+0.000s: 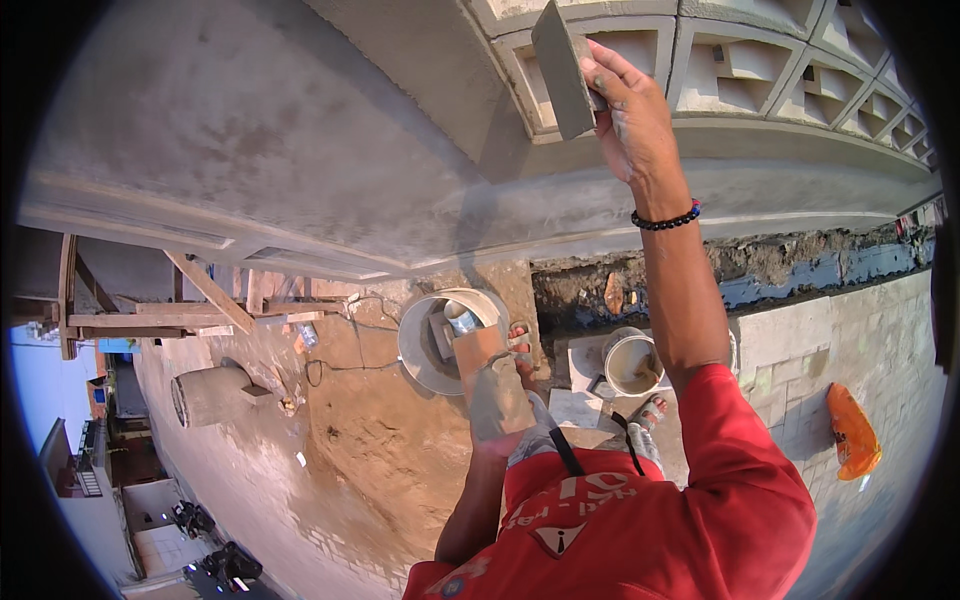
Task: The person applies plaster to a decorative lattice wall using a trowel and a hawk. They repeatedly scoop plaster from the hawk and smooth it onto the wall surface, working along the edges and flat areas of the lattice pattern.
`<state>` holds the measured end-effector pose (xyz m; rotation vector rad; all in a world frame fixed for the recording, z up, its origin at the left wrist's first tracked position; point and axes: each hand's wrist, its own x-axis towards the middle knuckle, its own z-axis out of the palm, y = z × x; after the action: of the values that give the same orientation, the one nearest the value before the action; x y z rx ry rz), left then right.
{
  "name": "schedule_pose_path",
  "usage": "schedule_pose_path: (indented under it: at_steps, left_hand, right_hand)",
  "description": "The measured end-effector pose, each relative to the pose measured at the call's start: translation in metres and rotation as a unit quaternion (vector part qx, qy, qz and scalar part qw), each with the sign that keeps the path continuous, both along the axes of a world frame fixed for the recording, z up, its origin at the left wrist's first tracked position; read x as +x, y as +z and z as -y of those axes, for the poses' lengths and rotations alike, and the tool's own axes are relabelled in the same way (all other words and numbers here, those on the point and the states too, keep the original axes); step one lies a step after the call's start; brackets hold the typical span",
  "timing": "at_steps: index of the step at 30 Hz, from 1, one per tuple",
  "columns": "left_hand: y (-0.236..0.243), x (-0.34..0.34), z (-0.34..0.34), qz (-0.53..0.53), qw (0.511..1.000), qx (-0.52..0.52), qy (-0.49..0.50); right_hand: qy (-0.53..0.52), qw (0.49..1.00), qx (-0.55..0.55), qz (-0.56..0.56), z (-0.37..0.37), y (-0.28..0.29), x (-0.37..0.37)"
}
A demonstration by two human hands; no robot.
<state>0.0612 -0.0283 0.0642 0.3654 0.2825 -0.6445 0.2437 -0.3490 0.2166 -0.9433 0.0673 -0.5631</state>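
Note:
My right hand [625, 115] is raised at the top, closed round a grey, flat rectangular plastering float [563, 78]. The float is tilted on edge, close to the pale ventilation blocks [738, 68] and the grey plastered wall [270, 110]. Lower down, in front of my body, a brown mortar board [478, 352] rests on my left hand, with wet grey mortar [503, 398] on its nearer part. The board and mortar hide most of the fingers of that hand. Just beyond the board stands a round grey tub [408, 348] with tools or containers inside.
A white bucket [611, 370] stands by my feet. A muddy trench [800, 275] follows the wall's foot on the right. Wooden scaffolding [150, 320] and a concrete cylinder [205, 397] are at left. An orange bag [853, 432] lies on the paving at right. Cable lies on sandy ground.

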Motion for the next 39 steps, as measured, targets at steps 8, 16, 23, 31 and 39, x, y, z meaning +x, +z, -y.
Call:
schedule_pose_path:
  at_steps: [8,16,23,31,39]
  left_hand:
    - [-0.038,-0.021,-0.038,-0.014,0.991,0.136,0.003]
    - [0.01,-0.017,-0.042,-0.069,0.98,0.183,0.038]
    - [0.019,-0.018,-0.032,-0.092,0.97,0.217,0.055]
    - [0.008,-0.014,-0.037,-0.051,0.987,0.145,0.036]
    - [0.037,0.005,0.02,0.016,0.992,0.122,0.041]
  right_hand:
    - [-0.025,0.981,0.115,-0.153,-0.082,-0.141,-0.02]
    - [-0.133,0.96,0.201,-0.143,-0.12,-0.121,0.022]
    - [-0.092,0.951,0.208,-0.211,-0.146,-0.099,0.044]
    - [0.205,0.931,0.302,-0.022,-0.133,-0.123,-0.016]
    - [0.333,0.818,0.467,0.042,-0.058,-0.147,-0.119]
